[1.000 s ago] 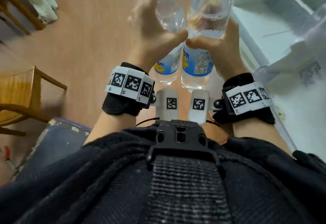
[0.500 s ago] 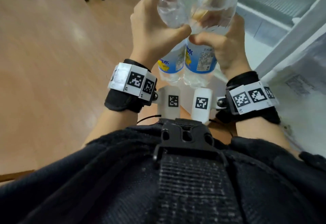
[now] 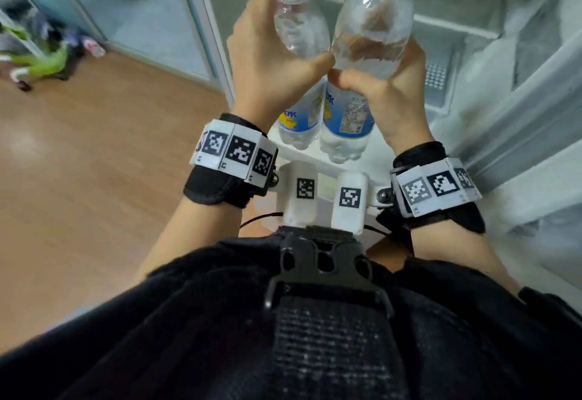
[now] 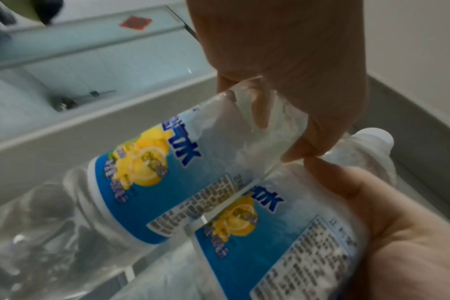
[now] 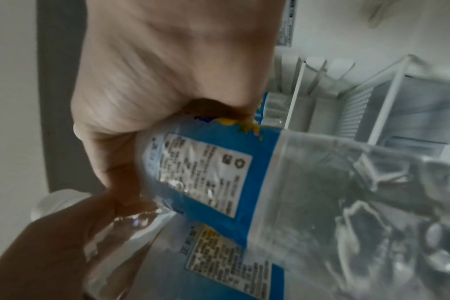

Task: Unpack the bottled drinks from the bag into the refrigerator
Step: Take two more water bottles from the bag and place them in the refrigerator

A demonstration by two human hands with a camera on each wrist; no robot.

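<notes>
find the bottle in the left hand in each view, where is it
Head: left bottle, top centre, white cap up.
Left wrist: lower right, in the left hand.
Right wrist: bottom centre, beneath the right bottle.
Shared landmark: the blue label with the lemon picture.

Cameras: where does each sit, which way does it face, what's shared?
Head: on the head, facing down and forward at the left hand, right hand, two bottles, open fridge; forearms and torso show.
Left wrist: looks along the left hand at the left bottle.
Right wrist: looks along the right hand at the right bottle.
Shared: both hands, both bottles.
</notes>
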